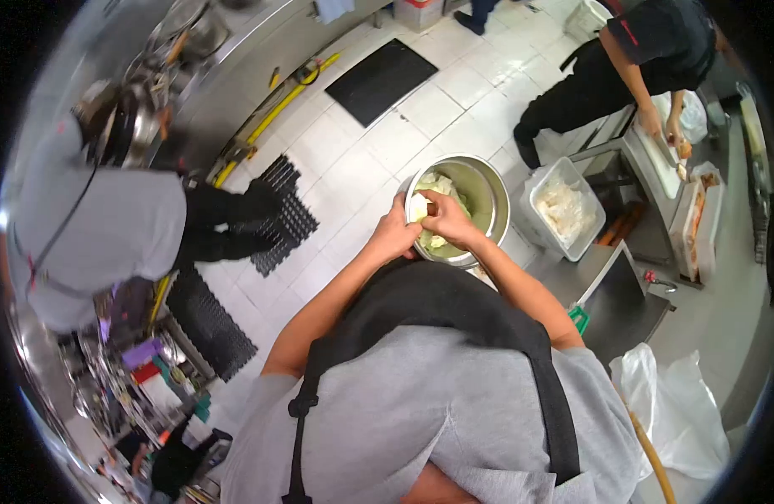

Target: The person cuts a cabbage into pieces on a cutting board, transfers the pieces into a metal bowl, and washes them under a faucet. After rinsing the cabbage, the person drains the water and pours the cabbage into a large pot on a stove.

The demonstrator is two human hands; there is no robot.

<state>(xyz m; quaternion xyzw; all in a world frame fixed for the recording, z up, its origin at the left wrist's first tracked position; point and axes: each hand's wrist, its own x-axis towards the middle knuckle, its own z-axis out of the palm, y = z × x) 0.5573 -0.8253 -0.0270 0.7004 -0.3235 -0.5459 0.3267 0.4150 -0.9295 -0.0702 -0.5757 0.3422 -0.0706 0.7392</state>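
Observation:
A deep steel pot [490,181] is in front of me, with pale green, leafy vegetable pieces [441,186] inside that look like cabbage. My left hand [394,225] is at the pot's left rim, its fingers closed around a whitish vegetable piece [418,207]. From the right, my right hand [448,222] reaches over the near rim. Its thumb and fingers pinch at the same piece, close to the left fingertips. My fingers cover part of that piece and some of the pot's contents.
Right of the pot is a plastic tub [563,210] of pale shreds, beside a steel counter [626,315]. A co-worker [655,59] cuts on a white board [658,160]. Another person [101,227] stands left near black floor mats [282,214]. A plastic bag [676,412] is lower right.

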